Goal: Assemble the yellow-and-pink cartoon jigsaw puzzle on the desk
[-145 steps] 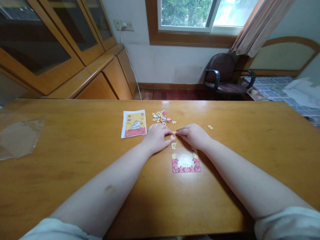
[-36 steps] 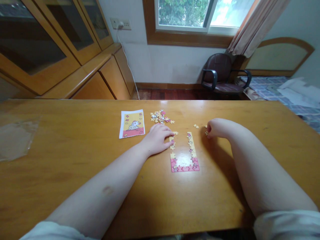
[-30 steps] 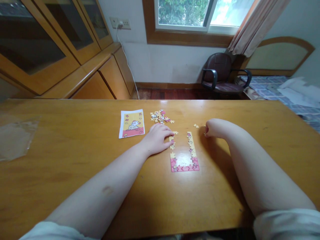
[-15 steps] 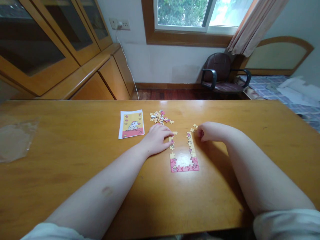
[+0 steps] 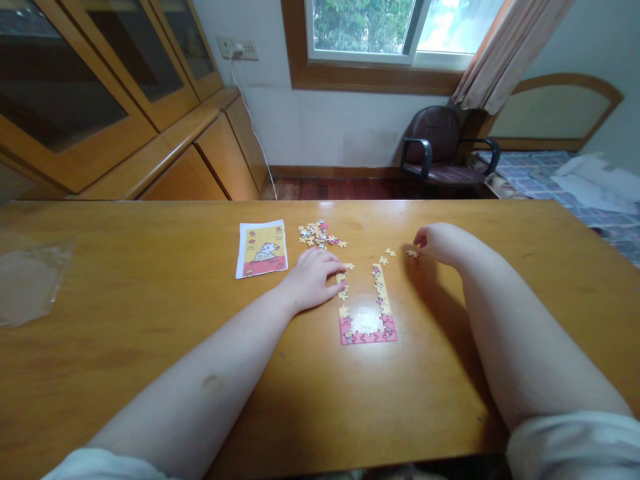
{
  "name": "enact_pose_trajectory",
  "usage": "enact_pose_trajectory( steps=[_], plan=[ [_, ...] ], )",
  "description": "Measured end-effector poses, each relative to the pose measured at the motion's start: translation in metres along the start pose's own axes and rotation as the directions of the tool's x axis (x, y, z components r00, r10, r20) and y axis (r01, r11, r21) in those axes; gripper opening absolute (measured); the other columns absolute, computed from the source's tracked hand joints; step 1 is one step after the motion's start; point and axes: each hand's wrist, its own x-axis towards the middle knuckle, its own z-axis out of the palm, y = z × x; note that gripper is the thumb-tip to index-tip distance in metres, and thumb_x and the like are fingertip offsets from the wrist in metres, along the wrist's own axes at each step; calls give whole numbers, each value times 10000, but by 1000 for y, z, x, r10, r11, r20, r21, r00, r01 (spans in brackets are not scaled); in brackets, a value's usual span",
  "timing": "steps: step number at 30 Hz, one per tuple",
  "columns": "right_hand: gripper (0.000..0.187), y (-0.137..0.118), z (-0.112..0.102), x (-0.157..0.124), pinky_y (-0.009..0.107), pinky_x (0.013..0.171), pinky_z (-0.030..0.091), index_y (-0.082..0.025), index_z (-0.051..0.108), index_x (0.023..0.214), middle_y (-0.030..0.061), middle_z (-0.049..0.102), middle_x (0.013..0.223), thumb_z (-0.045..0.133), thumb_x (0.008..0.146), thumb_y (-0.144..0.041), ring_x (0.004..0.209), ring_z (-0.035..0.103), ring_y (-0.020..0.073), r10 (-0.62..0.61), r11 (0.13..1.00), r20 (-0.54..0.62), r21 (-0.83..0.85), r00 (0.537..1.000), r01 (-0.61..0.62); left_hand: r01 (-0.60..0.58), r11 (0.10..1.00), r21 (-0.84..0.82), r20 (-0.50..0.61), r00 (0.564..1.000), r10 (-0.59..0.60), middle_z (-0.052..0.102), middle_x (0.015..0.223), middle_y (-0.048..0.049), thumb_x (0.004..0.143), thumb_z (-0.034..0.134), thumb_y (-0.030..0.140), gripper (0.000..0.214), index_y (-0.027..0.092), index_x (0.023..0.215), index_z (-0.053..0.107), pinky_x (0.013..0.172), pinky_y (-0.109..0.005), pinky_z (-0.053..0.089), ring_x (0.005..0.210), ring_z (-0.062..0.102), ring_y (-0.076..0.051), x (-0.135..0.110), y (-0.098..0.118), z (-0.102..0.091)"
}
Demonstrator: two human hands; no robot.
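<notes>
My left hand (image 5: 316, 279) lies flat with its fingers spread. Its fingertips rest on the left side of a partly joined jigsaw puzzle (image 5: 367, 338), a frame with a pink bottom and yellow sides. Further right, my right hand (image 5: 438, 243) is curled, fingers and thumb pinched at the edge of a yellow puzzle piece (image 5: 412, 253) low over the table. Between that hand and the frame's right side are two loose yellow pieces (image 5: 384, 261). A heap of mixed pieces (image 5: 316, 233) lies beyond my left hand.
Left of the heap is a picture sheet (image 5: 263, 250) showing a white animal on yellow and pink. A clear plastic bag (image 5: 33, 283) lies at the far left of the wooden table (image 5: 300, 407). Beyond the table stand an armchair (image 5: 440, 147) and a bed (image 5: 555, 175).
My right hand has moved away from the puzzle, right and slightly farther back. A yellow piece now shows at its fingertips. My left hand has stayed in place.
</notes>
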Motion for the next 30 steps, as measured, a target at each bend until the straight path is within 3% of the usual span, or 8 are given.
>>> enact_pose_trajectory(
  steps=[5,11,16,21,23,26,28,30],
  plan=[
    [301,-13,7,0,301,677,451,-195,744,1007,97,745,976,638,727,-170,846,670,250,-28,998,23,49,999,27,-3,1000,3,-7,1000,3,696,1077,-35,844,662,385,266,245,1066,705,1082,-470,337,1074,575,-242,0,0,0],
    [237,-21,2,-8,287,614,438,-156,756,909,113,732,863,618,717,-170,715,651,225,-46,999,102,-4,994,47,-13,1000,12,-10,1000,13,692,1069,-33,851,653,386,265,242,1069,699,1080,-470,338,1069,572,-240,0,-1,1],
    [191,-24,4,-11,279,556,410,-151,753,820,101,716,772,598,708,-162,639,623,205,-100,995,139,-8,985,102,-65,996,60,-69,995,69,689,1074,-49,877,615,326,220,219,1052,694,1060,-457,361,1079,570,-237,-1,4,0],
    [185,-18,2,-10,291,591,434,-178,763,822,80,726,782,606,725,-184,672,639,215,-91,996,165,30,982,87,-143,983,113,-101,983,154,704,1068,-41,919,548,276,193,223,1037,691,1123,-492,284,1090,587,-222,-4,16,-1],
    [168,-16,-2,-10,288,616,444,-193,766,819,70,735,807,626,726,-186,697,644,212,-89,994,116,77,989,80,-172,976,135,-93,978,185,704,1087,-41,935,521,280,208,226,1046,687,1124,-495,284,1105,583,-225,-5,24,2],
    [148,-21,-4,-11,279,653,457,-204,764,837,65,745,851,642,756,-223,740,644,204,-112,971,-73,206,991,125,-197,969,148,-32,978,204,681,1170,-53,935,527,322,249,225,1116,669,1132,-486,282,1157,560,-240,-8,38,6],
    [177,-31,0,-11,274,686,470,-200,762,890,58,749,864,630,798,-273,766,645,196,-149,911,-195,355,969,211,-197,969,150,26,980,195,653,1239,-75,920,553,386,345,220,1212,633,1137,-493,275,1214,524,-269,-8,45,10],
    [203,-44,8,-9,275,720,482,-198,762,930,45,754,870,617,824,-292,774,649,186,-207,823,-229,485,951,296,-192,970,148,69,981,184,589,1356,-100,902,565,470,499,196,1319,569,1154,-516,243,1281,467,-304,-8,50,13]
  ],
)
